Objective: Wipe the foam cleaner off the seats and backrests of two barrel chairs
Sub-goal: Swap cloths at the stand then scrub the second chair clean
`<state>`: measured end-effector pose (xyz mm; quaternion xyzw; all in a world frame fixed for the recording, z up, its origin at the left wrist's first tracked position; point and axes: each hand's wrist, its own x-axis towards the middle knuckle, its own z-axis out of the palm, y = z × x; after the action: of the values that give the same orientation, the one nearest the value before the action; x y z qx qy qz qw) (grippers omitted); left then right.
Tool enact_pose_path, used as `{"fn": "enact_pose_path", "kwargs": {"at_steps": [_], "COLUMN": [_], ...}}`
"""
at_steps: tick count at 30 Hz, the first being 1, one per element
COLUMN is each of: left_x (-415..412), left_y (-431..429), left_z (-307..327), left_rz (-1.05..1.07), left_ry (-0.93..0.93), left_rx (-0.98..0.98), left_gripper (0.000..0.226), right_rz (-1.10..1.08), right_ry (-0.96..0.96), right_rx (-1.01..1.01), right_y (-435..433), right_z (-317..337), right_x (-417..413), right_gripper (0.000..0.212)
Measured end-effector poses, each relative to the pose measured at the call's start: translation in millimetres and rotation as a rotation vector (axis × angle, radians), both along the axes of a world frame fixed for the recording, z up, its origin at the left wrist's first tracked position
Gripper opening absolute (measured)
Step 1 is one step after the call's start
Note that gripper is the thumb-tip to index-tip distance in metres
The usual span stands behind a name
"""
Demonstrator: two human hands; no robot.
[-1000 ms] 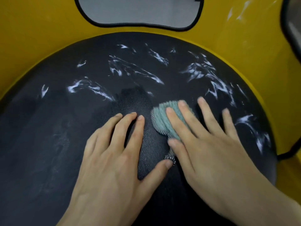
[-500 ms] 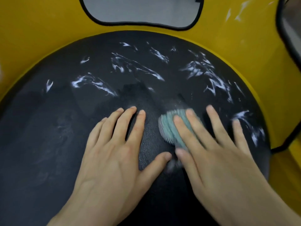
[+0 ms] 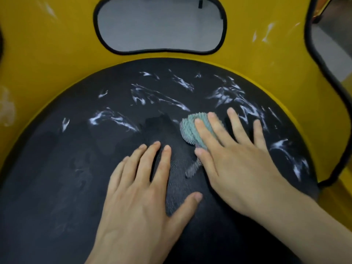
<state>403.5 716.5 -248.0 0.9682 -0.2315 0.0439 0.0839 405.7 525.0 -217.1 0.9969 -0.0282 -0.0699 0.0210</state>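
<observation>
A round black seat (image 3: 57, 187) fills most of the view, inside a yellow barrel chair shell. White foam streaks (image 3: 234, 98) lie across its far half and right side; the near left part looks dull and wiped. My right hand (image 3: 236, 159) presses a teal ribbed cloth (image 3: 188, 128) flat onto the seat with straight, spread fingers, the cloth mostly hidden under the palm. My left hand (image 3: 144, 202) rests flat on the seat beside it, fingers straight, thumb out to the right, holding nothing.
The yellow backrest (image 3: 57, 44) curves around the seat, with a black-edged oval cutout (image 3: 160, 25) at the top centre. Faint foam smears (image 3: 266, 33) mark the backrest at upper right and far left. A second black-edged opening (image 3: 327, 54) shows at the right.
My right hand has slid the cloth forward, away from me, toward the foam streaks. My left hand has stayed flat in about the same spot on the seat.
</observation>
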Motion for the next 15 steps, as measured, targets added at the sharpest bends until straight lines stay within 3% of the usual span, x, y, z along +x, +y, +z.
{"fn": "enact_pose_path", "kwargs": {"at_steps": [6,15], "left_x": [0.4,-0.1], "left_y": [1.3,1.1], "left_z": [-2.6,0.8], "left_rz": [-0.016,-0.008], "left_ry": [-0.032,-0.011], "left_rx": [-0.015,0.009], "left_gripper": [0.091,0.089], "right_rz": [0.060,-0.079], "right_ry": [-0.022,0.082], "right_rx": [0.013,0.069], "right_y": [0.0,-7.5], "right_z": [-10.9,6.3], "right_x": [-84.4,35.9], "right_gripper": [0.060,0.060]}}
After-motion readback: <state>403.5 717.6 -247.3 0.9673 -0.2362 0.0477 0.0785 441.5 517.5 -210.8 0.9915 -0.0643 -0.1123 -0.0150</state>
